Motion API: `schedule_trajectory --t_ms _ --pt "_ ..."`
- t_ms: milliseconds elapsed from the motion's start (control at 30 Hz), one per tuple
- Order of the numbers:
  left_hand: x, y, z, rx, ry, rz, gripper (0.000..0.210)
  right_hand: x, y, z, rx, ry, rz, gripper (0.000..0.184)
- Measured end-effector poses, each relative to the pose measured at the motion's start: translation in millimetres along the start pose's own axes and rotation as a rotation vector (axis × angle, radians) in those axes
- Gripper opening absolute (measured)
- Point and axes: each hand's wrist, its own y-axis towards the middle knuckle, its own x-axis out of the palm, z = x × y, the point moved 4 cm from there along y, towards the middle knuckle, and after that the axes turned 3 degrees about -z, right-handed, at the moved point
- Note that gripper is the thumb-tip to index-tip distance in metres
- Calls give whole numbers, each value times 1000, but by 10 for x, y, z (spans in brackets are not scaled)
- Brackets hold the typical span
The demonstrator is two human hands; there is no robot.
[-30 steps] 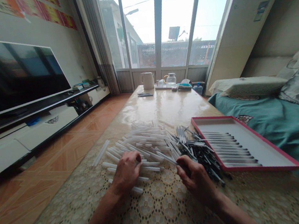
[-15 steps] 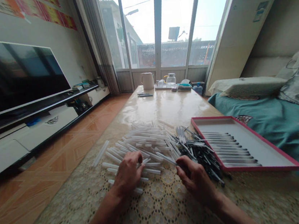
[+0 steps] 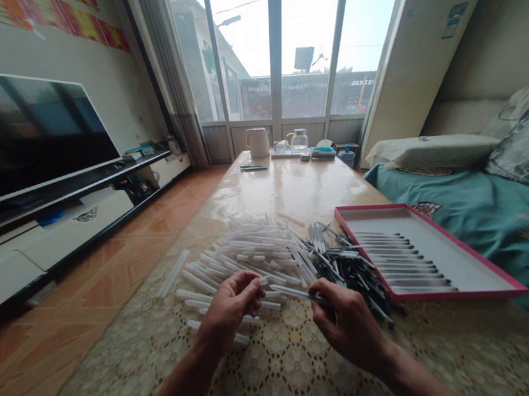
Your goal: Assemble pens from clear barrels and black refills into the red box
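Note:
My left hand point(image 3: 236, 301) is closed, thumb and forefinger pinching a whitish translucent tube point(image 3: 264, 281); only its short end shows past the fingertips. My right hand point(image 3: 343, 313) grips a slim pen point(image 3: 291, 291) by its dark end, its pale end pointing left toward the tube. A small gap lies between the two pieces. Beneath and beyond my left hand spreads a loose pile of translucent tubes point(image 3: 246, 245). Beside my right hand is a heap of black-ended pens point(image 3: 353, 270).
A shallow pink-rimmed box point(image 3: 468, 250) at right holds a row of several black-tipped pens point(image 3: 397, 259). The table point(image 3: 285, 362) has a patterned cover. At its far end stand a beige kettle point(image 3: 258, 143), a glass jug point(image 3: 299, 140) and a tissue pack point(image 3: 323, 150).
My left hand has lifted off the pile with a tube pinched in its fingers, its end now facing the pen. My right hand stays nearly in place, the pen turned slightly flatter.

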Motion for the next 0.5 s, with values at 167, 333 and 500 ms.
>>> schedule_trajectory --t_ms 167,333,500 --pt "30 22 -104 -72 -74 -5 28 -2 -3 22 -14 -24 -10 11" --pt "16 22 -67 -58 -117 28 29 -20 -7 36 -17 -25 -1 10" --pt "64 7 -83 -74 -106 -25 31 1 -2 14 -55 -41 -31 8"
